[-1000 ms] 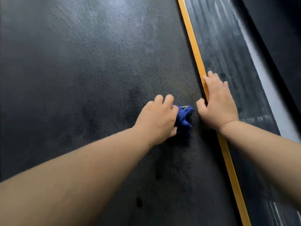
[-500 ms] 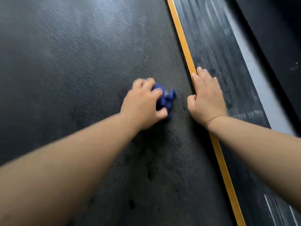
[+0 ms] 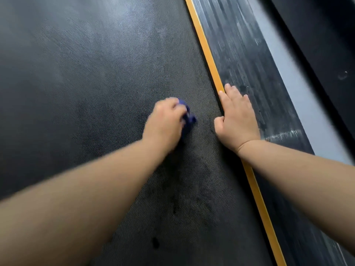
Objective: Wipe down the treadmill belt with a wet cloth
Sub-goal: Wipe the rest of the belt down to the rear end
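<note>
One cloth (image 3: 189, 120) on belt (image 3: 96, 93); right hand (image 3: 238, 121) spans strip (image 3: 203, 41)

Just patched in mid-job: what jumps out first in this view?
An orange stripe cuts diagonally beside the belt. Mid-belt, the left hand grips a bunched blue cloth. The right hand lies flat across the stripe and side rail, and dark spots mark the belt nearer the camera.

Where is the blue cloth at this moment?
In the head view, the blue cloth sits bunched under the left hand on the treadmill belt, left of the orange strip and right hand.
</note>
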Demonstrator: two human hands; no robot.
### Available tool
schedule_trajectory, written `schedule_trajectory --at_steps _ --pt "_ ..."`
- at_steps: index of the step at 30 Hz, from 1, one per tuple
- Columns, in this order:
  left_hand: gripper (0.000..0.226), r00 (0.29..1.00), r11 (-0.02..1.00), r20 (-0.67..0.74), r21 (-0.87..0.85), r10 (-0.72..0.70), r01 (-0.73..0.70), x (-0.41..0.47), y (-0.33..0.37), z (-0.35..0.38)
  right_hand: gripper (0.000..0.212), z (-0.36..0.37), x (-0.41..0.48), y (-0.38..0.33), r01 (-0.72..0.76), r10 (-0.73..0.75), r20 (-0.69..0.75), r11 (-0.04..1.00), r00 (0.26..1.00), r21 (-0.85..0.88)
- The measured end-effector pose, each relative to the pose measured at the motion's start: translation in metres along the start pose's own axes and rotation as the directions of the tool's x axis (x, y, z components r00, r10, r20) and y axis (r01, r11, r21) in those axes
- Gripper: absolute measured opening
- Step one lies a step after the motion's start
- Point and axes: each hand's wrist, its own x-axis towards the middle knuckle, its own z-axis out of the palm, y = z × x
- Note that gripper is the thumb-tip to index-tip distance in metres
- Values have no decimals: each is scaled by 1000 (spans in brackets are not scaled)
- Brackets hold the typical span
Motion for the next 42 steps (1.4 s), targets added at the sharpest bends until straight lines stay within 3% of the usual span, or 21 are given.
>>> schedule_trajectory --at_steps 3,6,8,11,13,18,22,24,26,29,30,32,35,38,40,42 --pt "30 967 969 114 -117 229 -216 -74 14 4 71 -4 -1 0 -3 3 1 1000 1000 -3" --pt "45 944 960 179 -75 279 -269 -56 -1 2 73 -5 -2 0 -3 3 20 999 1000 44" --pt "50 966 976 155 32 207 -214 -13 -16 -5 73 -8 1 2 10 -13 31 996 999 85" --pt "54 995 968 94 252 -16 -8 33 -30 -20 68 -13 1 12 66 -71 84 996 994 59" --pt "51 998 964 60 264 -32 15 20 -24 -14 67 -14 -2 20 101 -100 78 995 992 -11" --pt "48 961 963 173 127 217 -240 -88 -15 8 70 -13 -8 26 80 -81 49 997 996 13" --pt "37 907 919 165 10 387 -394 -61 -26 4 69 -15 -5 24 84 -84 42 996 996 14" --pt "40 951 959 125 -3 282 -283 -20 -21 4 69 -16 -6 26 85 -85 37 996 996 6" --pt "48 996 1000 84 -7 23 -22 32 -14 2 69 -16 -6 27 87 -86 30 996 996 -11" --pt "48 988 988 12 -16 -155 156 67 1 4 70 -16 -4 26 96 -95 42 995 995 -21" --pt "44 991 990 -1 -21 -137 137 60 6 9 70 -17 -4 27 93 -92 51 995 994 -24" --pt "36 998 998 37 -24 55 -55 16 15 16 70 -17 -5 27 95 -94 52 995 994 -25" --pt "40 934 946 153 -83 323 -313 -35 18 15 71 -18 -5 27 93 -92 46 995 995 -23" --pt "35 891 907 169 -55 421 -418 -6 4 13 71 -18 -4 25 90 -89 57 996 994 -23" --pt "38 904 911 127 11 408 -412 21 1 12 70 -18 -4 26 88 -86 50 996 995 -20" --pt "38 976 977 49 29 211 -213 49 7 10 70 -18 -5 27 85 -85 36 996 996 -19"
